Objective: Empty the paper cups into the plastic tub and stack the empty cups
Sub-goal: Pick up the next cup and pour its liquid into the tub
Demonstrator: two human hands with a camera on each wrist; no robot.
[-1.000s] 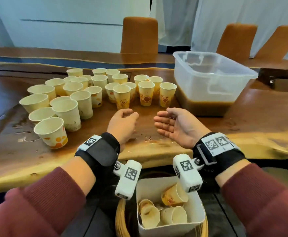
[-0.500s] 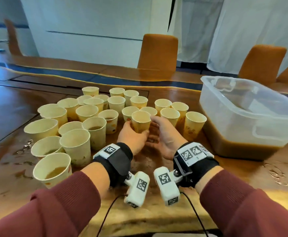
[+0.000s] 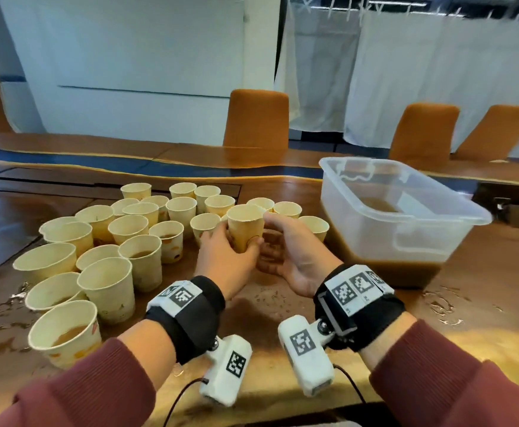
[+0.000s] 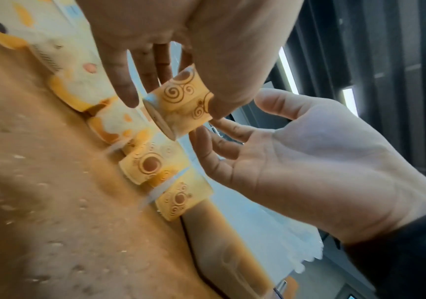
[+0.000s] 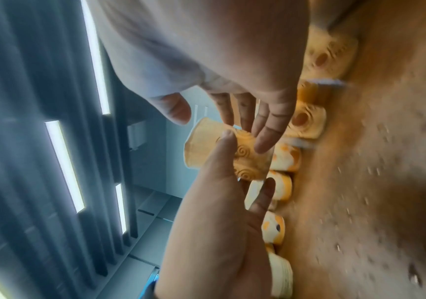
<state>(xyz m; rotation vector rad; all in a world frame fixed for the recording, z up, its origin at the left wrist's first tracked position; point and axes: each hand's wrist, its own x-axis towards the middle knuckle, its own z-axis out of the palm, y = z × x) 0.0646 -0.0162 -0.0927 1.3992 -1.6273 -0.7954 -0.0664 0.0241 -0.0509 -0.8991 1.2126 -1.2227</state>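
A paper cup [image 3: 246,224] with orange swirls is off the table, pinched between my left hand's [image 3: 236,251] thumb and fingers; the left wrist view shows its base [image 4: 160,119] in the air. My right hand [image 3: 286,248] is beside it on the right, palm turned to the cup, fingers straight and touching its side [image 5: 222,149]. Several more paper cups [image 3: 129,241] stand crowded on the wooden table [image 3: 283,306] at left and behind, some with brown liquid in them. The clear plastic tub [image 3: 372,241], partly filled with brown liquid, stands to the right.
Drops and wet patches [image 3: 443,303] lie on the table near the tub and by the front left cups. Orange chairs [image 3: 256,118] stand behind the far edge. Two cups [image 3: 316,226] stand between my right hand and the tub.
Both hands went forward from the table's near edge to the front row of cups. My left hand took hold of one cup and raised it; the right hand came up against it.
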